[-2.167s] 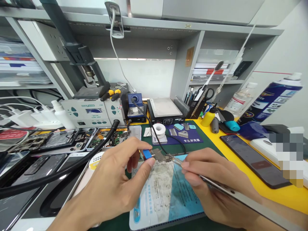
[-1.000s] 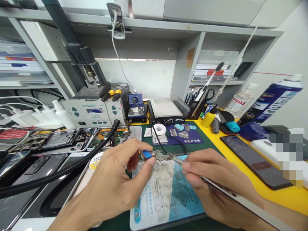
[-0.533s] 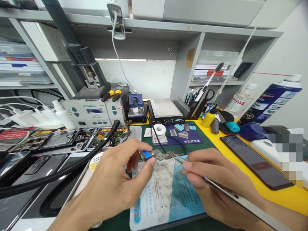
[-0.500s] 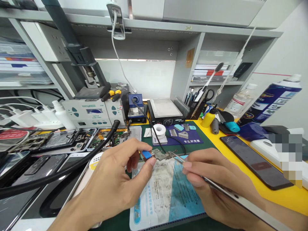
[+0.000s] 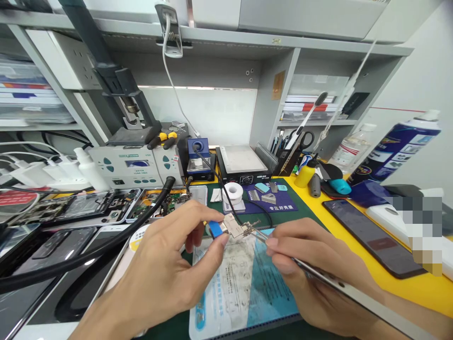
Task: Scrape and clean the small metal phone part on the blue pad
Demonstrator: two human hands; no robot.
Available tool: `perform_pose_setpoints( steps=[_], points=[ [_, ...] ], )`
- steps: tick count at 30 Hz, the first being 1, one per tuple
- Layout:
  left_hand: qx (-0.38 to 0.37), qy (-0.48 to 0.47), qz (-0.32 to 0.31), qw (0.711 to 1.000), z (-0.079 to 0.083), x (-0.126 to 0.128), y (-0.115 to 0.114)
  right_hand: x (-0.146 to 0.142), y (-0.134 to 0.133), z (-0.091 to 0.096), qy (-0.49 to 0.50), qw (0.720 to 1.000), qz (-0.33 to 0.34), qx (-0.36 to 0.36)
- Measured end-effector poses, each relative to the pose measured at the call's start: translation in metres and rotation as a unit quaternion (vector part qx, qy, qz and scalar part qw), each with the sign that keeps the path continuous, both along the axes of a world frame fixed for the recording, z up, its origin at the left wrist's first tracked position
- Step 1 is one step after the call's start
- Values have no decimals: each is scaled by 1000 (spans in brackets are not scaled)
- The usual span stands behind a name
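Note:
Between its thumb and index finger, my left hand [image 5: 166,264] pinches a small blue-topped piece [image 5: 215,229]. A small phone circuit board [image 5: 233,225], with a pale metal shield and a ragged right end, extends to the right of that piece. My right hand [image 5: 314,255] is closed around metal tweezers [image 5: 368,305]. Their tips meet the board's right end; whether they grip it cannot be made out. Both hands are above a stained white-and-blue booklet [image 5: 230,302] on the green mat.
Dismantled phones [image 5: 71,255] crowd the left, crossed by a thick black hose [image 5: 141,224]. Behind are a soldering station [image 5: 130,170], a white tape roll [image 5: 233,191] and a heating plate [image 5: 243,159]. A dark phone [image 5: 375,238] and spray can [image 5: 392,148] occupy the right.
The board has tilted, so its shield now looks brighter and more of its face shows. The blue-topped piece has turned slightly. Both hands keep their grips; the view has shifted slightly.

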State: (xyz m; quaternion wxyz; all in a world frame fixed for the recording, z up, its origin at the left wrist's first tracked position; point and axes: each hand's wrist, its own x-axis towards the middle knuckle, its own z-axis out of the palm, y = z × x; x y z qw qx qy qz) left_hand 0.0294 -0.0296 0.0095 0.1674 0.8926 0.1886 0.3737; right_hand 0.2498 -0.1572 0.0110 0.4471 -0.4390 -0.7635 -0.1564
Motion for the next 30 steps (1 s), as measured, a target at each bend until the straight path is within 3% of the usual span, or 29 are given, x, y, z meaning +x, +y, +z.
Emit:
perform_pose_setpoints(
  steps=[30],
  points=[
    [-13,5,2,1000,0,0,0,0,-1,-5,-7,1000,-4,-2]
  ],
)
